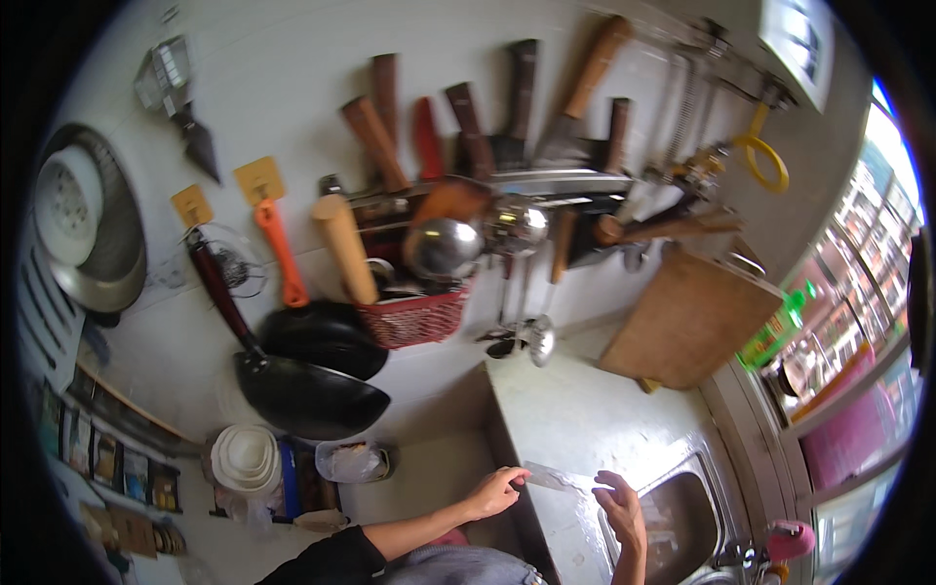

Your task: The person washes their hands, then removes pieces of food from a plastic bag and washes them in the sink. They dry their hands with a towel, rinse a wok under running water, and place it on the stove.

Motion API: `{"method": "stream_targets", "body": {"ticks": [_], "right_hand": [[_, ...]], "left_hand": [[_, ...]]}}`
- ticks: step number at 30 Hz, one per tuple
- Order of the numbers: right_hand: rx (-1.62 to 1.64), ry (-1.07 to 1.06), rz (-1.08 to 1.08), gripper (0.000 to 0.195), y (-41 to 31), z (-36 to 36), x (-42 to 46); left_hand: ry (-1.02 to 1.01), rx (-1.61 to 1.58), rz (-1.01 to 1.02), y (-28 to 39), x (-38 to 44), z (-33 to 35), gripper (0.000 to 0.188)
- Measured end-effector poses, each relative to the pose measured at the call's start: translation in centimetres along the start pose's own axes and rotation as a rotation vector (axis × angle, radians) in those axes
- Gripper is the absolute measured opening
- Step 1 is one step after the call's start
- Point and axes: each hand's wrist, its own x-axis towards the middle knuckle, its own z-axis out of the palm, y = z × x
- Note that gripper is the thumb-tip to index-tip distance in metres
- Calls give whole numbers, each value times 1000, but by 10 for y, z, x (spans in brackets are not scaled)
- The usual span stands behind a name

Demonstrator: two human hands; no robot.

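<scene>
My left hand (497, 494) is at the near left edge of the stainless steel counter (578, 409), its thumb and finger pinched on one end of a thin, clear strip (556, 478) that looks like plastic film or tape. The strip stretches right toward my right hand (619, 504), which is beside the sink basin (676, 519) with its fingers curled. Glare on the metal hides the strip's right end, so whether the right fingers touch it is unclear.
A wooden cutting board (691, 322) leans at the counter's back right. Woks (311, 398), a red basket (417, 318) of utensils and a knife rack (556, 183) hang on the wall. White bowls (245, 457) stand lower left. A faucet (738, 553) is right of the sink.
</scene>
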Motion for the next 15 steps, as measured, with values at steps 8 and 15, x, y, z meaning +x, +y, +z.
{"method": "stream_targets", "body": {"ticks": [8,15], "right_hand": [[-66,-457,-102,37,-70,151,63],[-106,-790,-376,38,-123,256,88]], "left_hand": [[175,97,0,6,-27,-91,36],[555,21,-138,-9,-104,-125,29]]}}
